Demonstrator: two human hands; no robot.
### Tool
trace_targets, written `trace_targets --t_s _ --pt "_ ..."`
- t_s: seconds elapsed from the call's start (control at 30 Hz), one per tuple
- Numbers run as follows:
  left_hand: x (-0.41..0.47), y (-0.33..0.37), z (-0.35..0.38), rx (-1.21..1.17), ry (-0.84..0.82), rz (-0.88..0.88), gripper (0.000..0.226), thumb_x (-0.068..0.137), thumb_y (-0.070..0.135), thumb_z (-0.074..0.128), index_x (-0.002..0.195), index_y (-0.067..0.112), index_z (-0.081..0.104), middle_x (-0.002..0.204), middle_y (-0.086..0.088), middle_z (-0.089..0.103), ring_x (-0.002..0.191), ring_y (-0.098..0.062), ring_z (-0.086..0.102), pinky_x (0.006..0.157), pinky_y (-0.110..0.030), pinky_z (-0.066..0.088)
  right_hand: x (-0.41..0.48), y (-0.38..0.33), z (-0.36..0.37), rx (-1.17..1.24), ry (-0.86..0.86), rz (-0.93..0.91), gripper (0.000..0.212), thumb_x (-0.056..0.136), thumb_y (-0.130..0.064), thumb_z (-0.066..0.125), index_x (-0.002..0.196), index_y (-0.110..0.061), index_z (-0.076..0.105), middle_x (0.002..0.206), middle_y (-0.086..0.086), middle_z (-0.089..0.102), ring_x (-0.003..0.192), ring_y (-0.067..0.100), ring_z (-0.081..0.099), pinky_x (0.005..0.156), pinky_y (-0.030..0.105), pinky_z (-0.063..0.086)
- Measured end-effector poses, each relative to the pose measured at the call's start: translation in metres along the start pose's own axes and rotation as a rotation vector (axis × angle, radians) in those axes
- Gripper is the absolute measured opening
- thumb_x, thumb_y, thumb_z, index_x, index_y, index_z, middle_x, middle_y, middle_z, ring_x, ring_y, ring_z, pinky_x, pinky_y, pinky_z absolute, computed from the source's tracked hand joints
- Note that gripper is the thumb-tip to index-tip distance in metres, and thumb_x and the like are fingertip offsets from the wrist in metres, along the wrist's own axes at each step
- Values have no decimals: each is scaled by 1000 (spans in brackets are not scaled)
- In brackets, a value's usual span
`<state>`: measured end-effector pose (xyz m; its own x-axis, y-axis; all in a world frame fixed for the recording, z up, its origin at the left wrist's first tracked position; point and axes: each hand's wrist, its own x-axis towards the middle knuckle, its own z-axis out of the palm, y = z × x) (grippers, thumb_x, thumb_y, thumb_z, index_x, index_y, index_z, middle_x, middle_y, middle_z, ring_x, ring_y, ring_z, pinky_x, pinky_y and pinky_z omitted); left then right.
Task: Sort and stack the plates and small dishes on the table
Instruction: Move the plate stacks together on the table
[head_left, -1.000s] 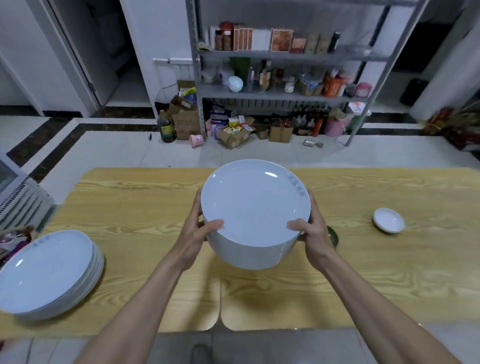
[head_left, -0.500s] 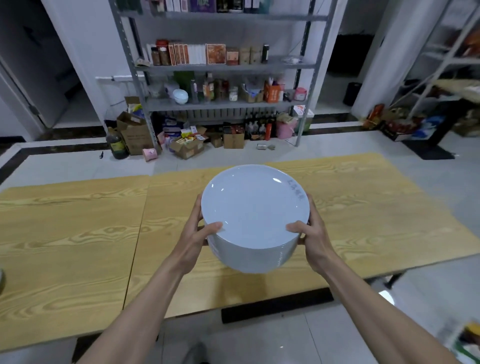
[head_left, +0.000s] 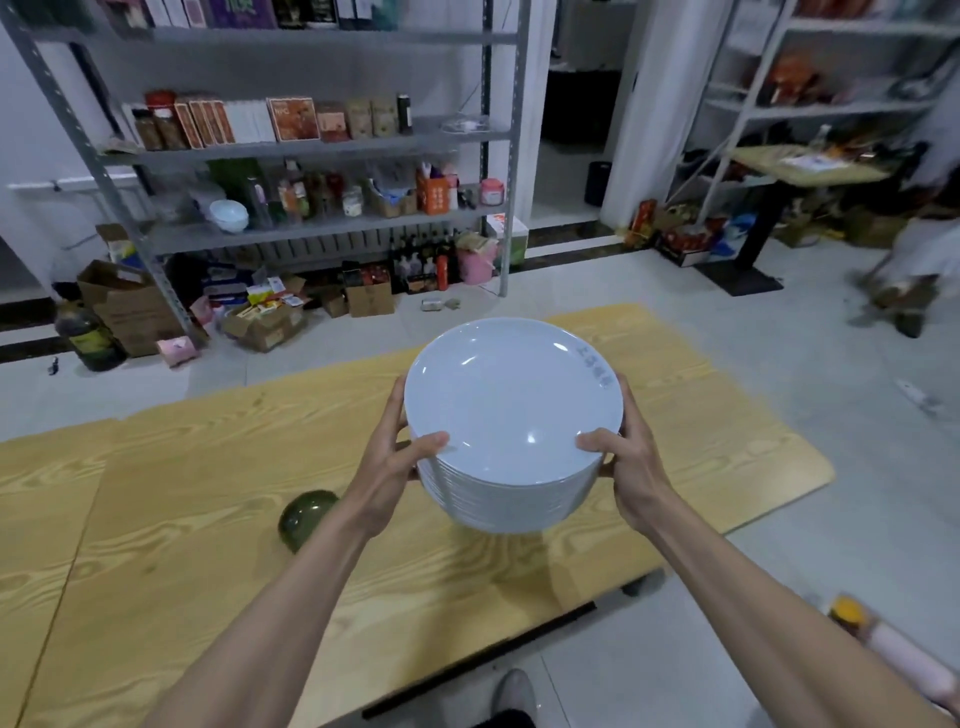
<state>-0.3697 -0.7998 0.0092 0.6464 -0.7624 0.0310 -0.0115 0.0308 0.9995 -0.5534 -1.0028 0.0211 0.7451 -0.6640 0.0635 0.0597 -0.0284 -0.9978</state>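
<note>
Both arms are bare along the whole length in view: the left forearm (head_left: 283, 618) and the right forearm (head_left: 753, 618) run uncovered from the near edge up to the wrists. They are lean, and tendons stand out at the wrists of the left hand (head_left: 387, 467) and the right hand (head_left: 631, 467). At the near middle a grey rounded shoe toe (head_left: 514, 691) shows on the floor, with dark trouser cloth (head_left: 506, 721) just behind it.
</note>
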Motion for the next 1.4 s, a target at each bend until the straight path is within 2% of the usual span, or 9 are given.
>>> trace_targets --t_s 0.23,0.37,0.53,0.67,0.8,1.03,1.13,1.33,1.4 --pt "84 2 64 17 -12 17 85 67 48 73 141 58 32 135 14 55 124 -21 54 91 -50 53 72 2 -72 19 -1 -6 82 54 -26 69 133 -36 50 118 -3 67 97 10 66 56 19 51" --pt "119 4 98 6 -18 8 85 68 47 74 142 56 33 133 16 56 122 -18 56 85 -41 56 104 4 -108 40 -9 2 83 53 -25 69 134 -35 51 120 -1 67 99 12 66 59 20 51" --pt "157 0 141 6 22 -19 89 67 45 75 144 53 32 139 10 53 124 -23 54 92 -48 54 145 10 -156 49 -27 0 85 53 -27 69 135 -36 51 122 0 66 103 16 66 61 20 51" --pt "194 -8 180 26 60 -33 89 67 44 74 145 52 31 140 11 52 126 -20 53 86 -38 53 187 18 -199 48 -62 21 83 52 -27 69 133 -37 52 122 0 67 104 19 65 61 20 51" --pt "234 -19 220 37 122 -40 89 68 43 74 146 50 32 142 9 51 124 -22 55 92 -46 53 233 30 -244 44 -101 37 84 51 -27 69 133 -35 52 120 0 67 103 19 65 62 23 52" --pt "309 -45 277 38 194 -87 88 66 43 75 144 50 35 141 12 51 123 -19 56 94 -47 52 316 59 -305 40 -149 53 87 52 -25 67 137 -32 49 125 4 63 111 24 62 69 26 51" --pt "342 -61 291 44 198 -99 92 66 41 75 148 43 32 147 6 46 130 -25 50 103 -57 45 346 78 -323 41 -152 56 87 52 -25 67 137 -31 48 124 3 64 111 23 62 74 30 53" --pt "396 -101 306 58 219 -118 95 65 42 75 149 44 31 150 7 42 131 -25 48 103 -60 43 398 126 -351 -5 -163 54 91 55 -25 69 142 -32 43 129 2 61 118 26 59 83 42 52" --pt "411 -114 308 72 209 -120 94 65 42 74 148 44 31 149 7 43 131 -24 48 103 -60 43 411 139 -357 -19 -160 64 91 55 -26 69 142 -33 43 129 1 62 117 25 60 83 41 52"
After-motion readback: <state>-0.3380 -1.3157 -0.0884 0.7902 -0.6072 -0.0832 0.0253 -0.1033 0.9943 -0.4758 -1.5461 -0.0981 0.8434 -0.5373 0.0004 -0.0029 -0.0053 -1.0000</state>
